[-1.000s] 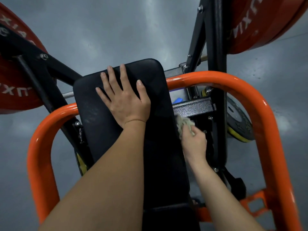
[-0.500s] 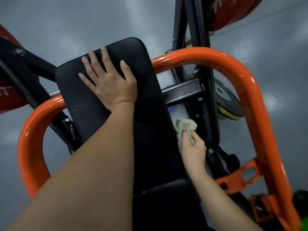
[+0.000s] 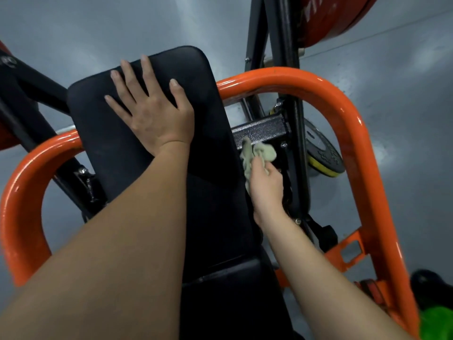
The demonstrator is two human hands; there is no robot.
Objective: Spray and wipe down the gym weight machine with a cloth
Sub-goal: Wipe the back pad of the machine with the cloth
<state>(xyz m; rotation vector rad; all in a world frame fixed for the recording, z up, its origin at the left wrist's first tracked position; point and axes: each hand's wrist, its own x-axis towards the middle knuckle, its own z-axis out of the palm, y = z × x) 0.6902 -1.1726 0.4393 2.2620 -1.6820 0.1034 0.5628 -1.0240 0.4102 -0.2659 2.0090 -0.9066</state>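
From the head camera I look down the weight machine's black back pad (image 3: 98,119), which runs away from me over a grey floor (image 3: 98,25). My left hand (image 3: 153,114) lies flat on the pad's upper part, fingers straight and spread wide, holding nothing. My right hand (image 3: 266,185) is at the pad's right edge, fingers curled around a pale green cloth (image 3: 259,153). The bunched cloth sits against the black speckled crossbar (image 3: 259,128) just beside the pad. An orange tube frame (image 3: 343,106) arcs around both sides of the pad. A red weight plate (image 3: 331,18) hangs at top right, and a smaller black plate with a yellow rim (image 3: 323,155) lies beyond the crossbar. Something bright green (image 3: 436,320) shows at the bottom right corner; I cannot tell what it is.
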